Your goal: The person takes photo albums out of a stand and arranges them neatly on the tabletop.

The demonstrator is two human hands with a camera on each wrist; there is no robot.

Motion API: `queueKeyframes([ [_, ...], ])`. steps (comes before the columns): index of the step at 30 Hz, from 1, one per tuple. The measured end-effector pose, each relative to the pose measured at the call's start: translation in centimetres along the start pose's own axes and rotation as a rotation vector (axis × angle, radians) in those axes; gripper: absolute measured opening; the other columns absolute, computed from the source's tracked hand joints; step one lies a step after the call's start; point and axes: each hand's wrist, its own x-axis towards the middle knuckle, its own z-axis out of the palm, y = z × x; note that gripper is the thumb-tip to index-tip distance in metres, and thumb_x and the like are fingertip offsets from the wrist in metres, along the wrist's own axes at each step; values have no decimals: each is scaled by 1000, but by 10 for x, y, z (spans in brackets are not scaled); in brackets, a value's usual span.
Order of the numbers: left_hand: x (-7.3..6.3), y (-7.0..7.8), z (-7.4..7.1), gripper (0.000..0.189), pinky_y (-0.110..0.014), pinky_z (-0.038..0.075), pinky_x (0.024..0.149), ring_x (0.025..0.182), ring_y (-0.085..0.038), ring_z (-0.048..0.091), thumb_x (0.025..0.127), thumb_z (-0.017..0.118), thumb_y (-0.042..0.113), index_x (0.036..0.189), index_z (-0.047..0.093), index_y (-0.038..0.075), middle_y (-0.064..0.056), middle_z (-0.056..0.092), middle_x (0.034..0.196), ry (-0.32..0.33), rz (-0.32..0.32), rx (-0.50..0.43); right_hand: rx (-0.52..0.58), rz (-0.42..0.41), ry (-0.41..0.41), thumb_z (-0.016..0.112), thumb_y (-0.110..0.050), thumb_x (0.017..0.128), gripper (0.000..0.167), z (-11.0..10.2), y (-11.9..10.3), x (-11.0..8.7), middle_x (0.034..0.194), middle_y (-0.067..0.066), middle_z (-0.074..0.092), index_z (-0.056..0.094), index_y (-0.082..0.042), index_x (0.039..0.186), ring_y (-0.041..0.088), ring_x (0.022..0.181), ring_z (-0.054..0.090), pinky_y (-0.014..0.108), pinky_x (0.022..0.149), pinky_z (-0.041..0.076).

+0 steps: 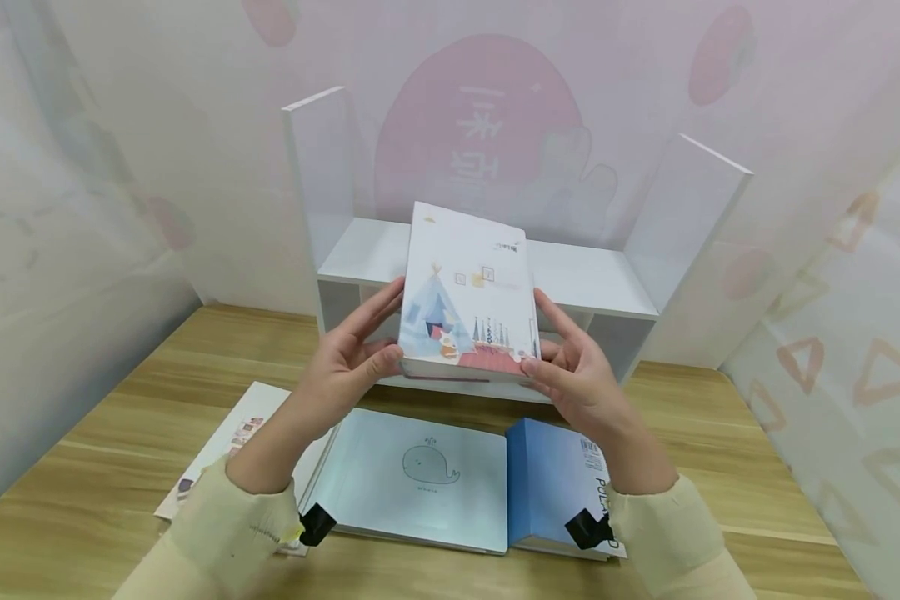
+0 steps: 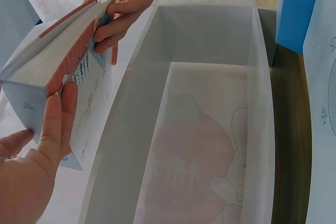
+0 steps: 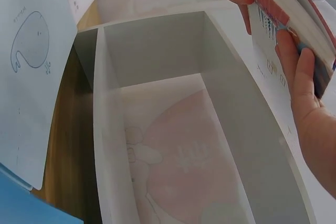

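A thick white book (image 1: 468,292) with a blue tent, small trees and a red strip on its cover is held up in front of the white shelf. My left hand (image 1: 348,350) grips its left edge, thumb at the lower corner. On the opposite edge, my right hand (image 1: 577,367) grips it with the thumb near the bottom corner. In the left wrist view the book's page block (image 2: 65,45) shows between its covers, slightly fanned. The right wrist view shows the right hand's fingers (image 3: 302,72) spread along the underside of the book.
A white desktop shelf (image 1: 592,275) with two tall side panels stands at the back of the wooden table (image 1: 720,450). Nearer lie a pale book with a whale drawing (image 1: 420,479), a blue box-like volume (image 1: 555,483) and a white book (image 1: 217,450) partly behind the left forearm.
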Motion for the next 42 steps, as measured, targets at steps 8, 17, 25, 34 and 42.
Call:
queueKeyframes([
  [8, -4, 1, 11, 70, -19, 56, 86, 110, -9, 65, 98, 63, 12, 158, 27, 12, -10, 26, 164, -20, 42, 35, 21, -35, -75, 52, 12, 94, 92, -7, -2, -13, 123, 5, 67, -5, -16, 161, 9, 101, 68, 19, 90, 55],
  [17, -9, -2, 23, 72, -21, 56, 89, 109, -8, 65, 97, 65, 16, 157, 27, 9, -13, 25, 164, -66, 69, -16, -31, -57, -139, 53, 12, 94, 95, -15, -5, -30, 128, 7, 65, -7, -21, 161, 8, 100, 67, 17, 85, 55],
  [25, -13, -1, 35, 73, -22, 58, 84, 103, -9, 64, 97, 65, 17, 158, 26, 9, -13, 25, 163, -115, 70, -30, -35, -70, -205, 50, 15, 93, 98, -20, -8, -43, 128, 10, 65, -12, -21, 160, 13, 103, 70, 23, 86, 57],
  [34, -19, -2, 52, 73, -32, 61, 81, 103, -12, 66, 95, 67, 22, 157, 29, 17, -17, 49, 142, -130, 71, 25, -18, -1, -171, 49, 21, 89, 106, -27, -12, -64, 124, 8, 65, -13, -29, 159, 13, 100, 69, 22, 82, 57],
  [42, -20, -2, 67, 73, -34, 59, 87, 112, -19, 66, 94, 69, 28, 157, 31, 22, -15, 56, 133, -141, 49, 44, 16, -18, -210, 48, 24, 88, 108, -38, -12, -79, 120, 10, 68, -16, -29, 158, 15, 101, 70, 24, 85, 58],
])
